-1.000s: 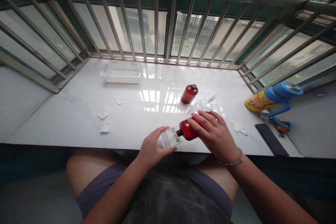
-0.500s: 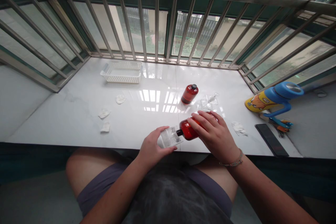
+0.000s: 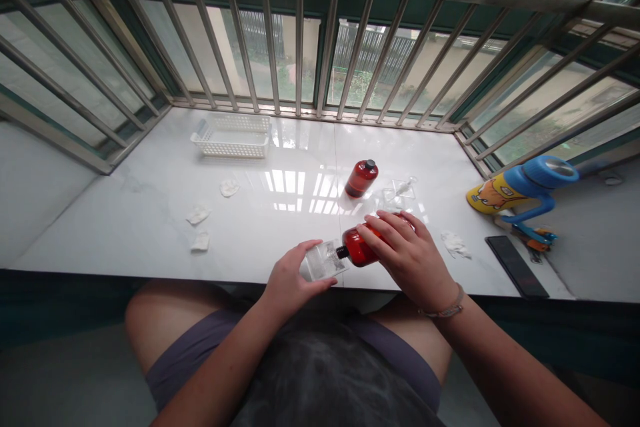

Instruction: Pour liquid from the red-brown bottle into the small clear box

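Observation:
My right hand (image 3: 407,253) is wrapped over a red see-through bottle (image 3: 361,247), tipped on its side with its uncapped black threaded neck pointing left. The neck is at the opening of a clear square container (image 3: 323,260). Fingers and thumb of my left hand (image 3: 293,280) grip that container from the left, near the table's front edge. Whether liquid is flowing out I cannot make out. Behind the hands a second red bottle (image 3: 362,180) stands with its black cap on. To its right lies a clear plastic piece with a thin stem (image 3: 403,188).
A white perforated basket (image 3: 233,137) sits at the back left of the white table (image 3: 280,227). Crumpled white tissues (image 3: 199,215) lie on the left, and another tissue (image 3: 456,245) on the right. Further right are a phone (image 3: 516,267) and a blue-and-yellow flask (image 3: 520,183). Metal bars (image 3: 300,47) line the window.
Both hands, the tilted bottle and the clear container hold nearly the same positions. The look inside the container has altered slightly; nothing else visibly moved.

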### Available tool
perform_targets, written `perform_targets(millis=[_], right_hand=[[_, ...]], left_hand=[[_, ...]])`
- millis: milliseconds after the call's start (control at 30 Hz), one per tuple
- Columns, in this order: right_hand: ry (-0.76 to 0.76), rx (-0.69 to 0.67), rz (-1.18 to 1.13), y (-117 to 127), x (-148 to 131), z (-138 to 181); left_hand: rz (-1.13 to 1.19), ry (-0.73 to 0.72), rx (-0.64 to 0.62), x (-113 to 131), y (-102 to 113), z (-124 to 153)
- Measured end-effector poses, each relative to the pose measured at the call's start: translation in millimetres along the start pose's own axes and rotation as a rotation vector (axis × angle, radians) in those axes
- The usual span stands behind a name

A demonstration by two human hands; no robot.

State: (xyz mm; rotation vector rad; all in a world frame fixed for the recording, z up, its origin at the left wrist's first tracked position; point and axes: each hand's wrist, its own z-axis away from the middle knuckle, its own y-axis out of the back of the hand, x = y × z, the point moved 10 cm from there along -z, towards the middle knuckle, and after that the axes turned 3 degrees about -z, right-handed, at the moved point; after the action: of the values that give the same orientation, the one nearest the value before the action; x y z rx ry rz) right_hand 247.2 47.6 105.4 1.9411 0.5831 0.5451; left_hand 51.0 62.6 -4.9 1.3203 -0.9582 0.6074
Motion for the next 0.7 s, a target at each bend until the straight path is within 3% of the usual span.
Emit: perform_targets(millis=[700], right_hand=[[0.020, -0.001, 0.029, 2.6, -2.2, -3.1]], left_hand=[[0.004, -0.019, -0.001, 1.5, 1.0, -0.3]])
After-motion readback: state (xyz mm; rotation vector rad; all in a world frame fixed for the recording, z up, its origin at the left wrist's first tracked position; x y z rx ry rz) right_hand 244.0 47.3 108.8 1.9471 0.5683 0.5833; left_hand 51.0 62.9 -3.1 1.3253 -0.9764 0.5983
